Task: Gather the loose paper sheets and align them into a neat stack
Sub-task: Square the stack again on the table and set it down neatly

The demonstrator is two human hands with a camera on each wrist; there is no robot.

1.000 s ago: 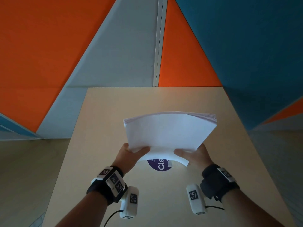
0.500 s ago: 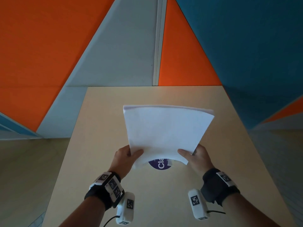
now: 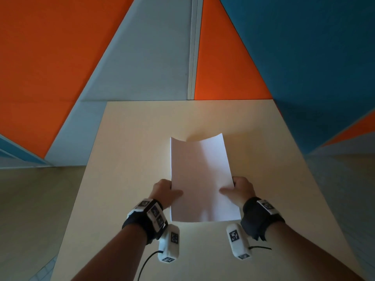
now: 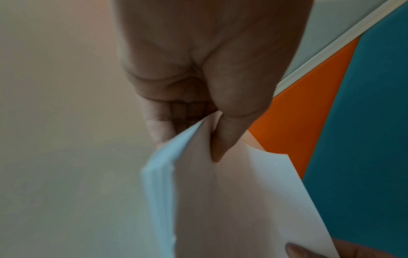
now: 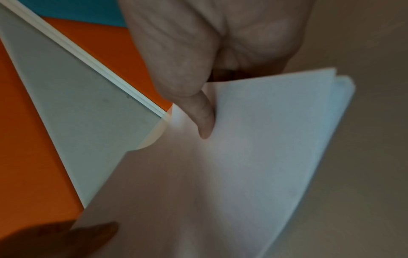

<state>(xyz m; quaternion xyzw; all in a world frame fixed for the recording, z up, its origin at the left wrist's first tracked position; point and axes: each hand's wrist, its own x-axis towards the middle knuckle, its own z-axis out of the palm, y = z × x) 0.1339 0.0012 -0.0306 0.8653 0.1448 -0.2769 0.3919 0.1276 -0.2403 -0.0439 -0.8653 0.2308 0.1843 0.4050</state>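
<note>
A wall of orange, grey and blue panels is seen behind a pale wooden table, whose far edge meets the wall. Over the middle of the table, nearer the front edge than the far edge, a stack of white paper sheets is held lengthwise, its short far edge pointed toward the wall and bowed upward at the corners. Whether the stack touches the table cannot be told. The stack's left long edge is gripped by the left hand, with the thumb laid on the top sheet and the other fingers tucked underneath; in the left wrist view the layered sheet edges are shown pinched between thumb and fingers. The right long edge is gripped the same way by the right hand, thumb on top and fingers below; in the right wrist view the thumb is pressed on the top sheet and the sheets are seen slightly fanned at one corner. Dark bands are worn on both wrists, and a small white camera unit is hung beneath each.
</note>
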